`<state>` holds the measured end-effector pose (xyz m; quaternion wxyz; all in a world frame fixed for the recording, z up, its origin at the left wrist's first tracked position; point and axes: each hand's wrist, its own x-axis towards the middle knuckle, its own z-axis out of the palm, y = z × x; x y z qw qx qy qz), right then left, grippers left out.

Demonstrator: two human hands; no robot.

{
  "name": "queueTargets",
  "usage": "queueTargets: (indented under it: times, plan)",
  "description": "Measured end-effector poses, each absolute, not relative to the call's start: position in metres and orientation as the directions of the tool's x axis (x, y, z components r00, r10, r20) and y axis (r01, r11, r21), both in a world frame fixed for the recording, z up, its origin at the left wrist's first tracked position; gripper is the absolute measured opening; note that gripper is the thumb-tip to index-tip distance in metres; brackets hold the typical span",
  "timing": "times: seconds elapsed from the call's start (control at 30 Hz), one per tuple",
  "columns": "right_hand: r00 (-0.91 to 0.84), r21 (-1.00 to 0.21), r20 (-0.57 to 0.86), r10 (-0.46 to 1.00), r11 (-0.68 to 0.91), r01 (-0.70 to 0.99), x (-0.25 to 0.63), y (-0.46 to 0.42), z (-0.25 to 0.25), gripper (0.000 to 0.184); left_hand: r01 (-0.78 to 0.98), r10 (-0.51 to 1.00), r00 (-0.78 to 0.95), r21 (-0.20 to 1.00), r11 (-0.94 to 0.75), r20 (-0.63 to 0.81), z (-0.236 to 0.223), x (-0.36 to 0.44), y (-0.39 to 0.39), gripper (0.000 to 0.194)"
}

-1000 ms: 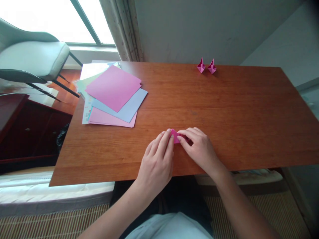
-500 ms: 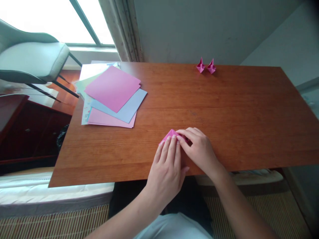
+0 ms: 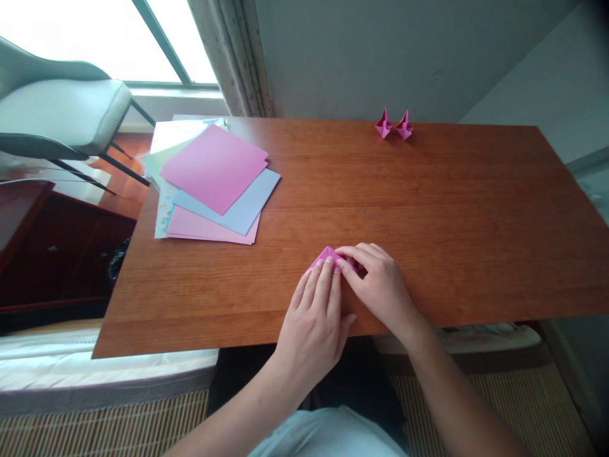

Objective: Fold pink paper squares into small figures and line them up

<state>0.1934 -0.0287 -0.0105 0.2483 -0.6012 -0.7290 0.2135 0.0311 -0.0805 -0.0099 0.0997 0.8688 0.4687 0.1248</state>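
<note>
A small folded piece of pink paper (image 3: 328, 252) lies on the wooden table near its front edge, its pointed top showing beyond my fingers. My left hand (image 3: 314, 311) rests flat over it, fingers stretched out and pressing on its lower part, thumb out to the right. Much of the paper is hidden under these fingers. At its right side, my right hand (image 3: 378, 279) pinches the edge between thumb and index finger, the other fingers curled behind.
Two pink origami figures, a left one (image 3: 383, 125) and a right one (image 3: 404, 127), stand at the table's (image 3: 428, 209) far edge. On the left lie pink sheets (image 3: 216, 168), a blue sheet (image 3: 242, 212) and other papers. A white chair (image 3: 66, 108) stands beyond the left side.
My left hand has moved right and nearer to me, from gripping the paper's left side to lying flat across it, uncovering its pointed top. My right hand has stayed almost still.
</note>
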Motion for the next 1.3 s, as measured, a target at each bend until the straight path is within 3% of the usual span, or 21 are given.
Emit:
queueTargets:
  times: [0.5,0.63,0.77,1.3]
  plan:
    - [-0.125,-0.600,0.099,0.987,0.160,0.784,0.191,-0.027,-0.011,0.012,0.759,0.832,0.538,0.353,-0.547,0.133,-0.011,0.029,-0.080,0.071]
    - [-0.122,-0.605,0.090,0.988,0.152,0.782,0.191,-0.027,-0.011,0.012,0.708,0.836,0.515,0.457,-0.538,0.187,-0.007,0.020,-0.076,0.063]
    - [-0.127,-0.598,0.090,0.988,0.156,0.786,0.191,-0.028,-0.012,0.012,0.727,0.893,0.384,0.520,-0.448,0.234,-0.004,0.004,-0.065,0.047]
    - [-0.113,-0.585,0.077,0.991,0.137,0.800,0.190,-0.027,-0.009,0.010,0.712,0.881,0.401,0.520,-0.472,0.251,-0.013,-0.005,-0.053,0.036]
